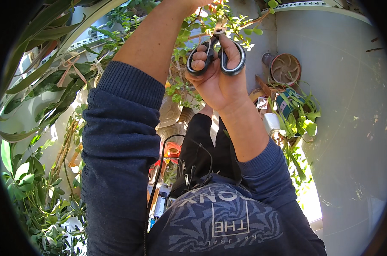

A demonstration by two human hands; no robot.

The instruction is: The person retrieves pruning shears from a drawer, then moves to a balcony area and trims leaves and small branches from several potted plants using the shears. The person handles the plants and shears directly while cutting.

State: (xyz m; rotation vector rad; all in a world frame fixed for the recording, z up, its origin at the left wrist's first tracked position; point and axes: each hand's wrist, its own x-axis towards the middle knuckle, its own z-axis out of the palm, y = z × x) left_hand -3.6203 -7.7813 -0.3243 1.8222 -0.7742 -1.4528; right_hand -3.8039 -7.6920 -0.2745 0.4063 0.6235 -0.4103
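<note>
My right hand (220, 81) holds a pair of scissors (219, 31) with black, white-edged finger loops. The thumb sits in one loop and several fingers in the other; the loops are apart. The blades point away from me, among the stems of a small-leaved succulent plant (180, 40), and leaves partly cover them. One woody stem (257, 20) of this plant reaches to the right of the blades. My left hand (193, 4) is at the top edge beside the same foliage. Its fingers are mostly cut off by the frame, so their grip is hidden.
Long strap-like leaves (43, 19) hang at upper left, above a leafy green plant (25, 180). Along the right runs a pale panel (340, 96), with a round pot (285, 68) and a trailing plant (308, 126) beside it. A black cord (161, 160) hangs along my body.
</note>
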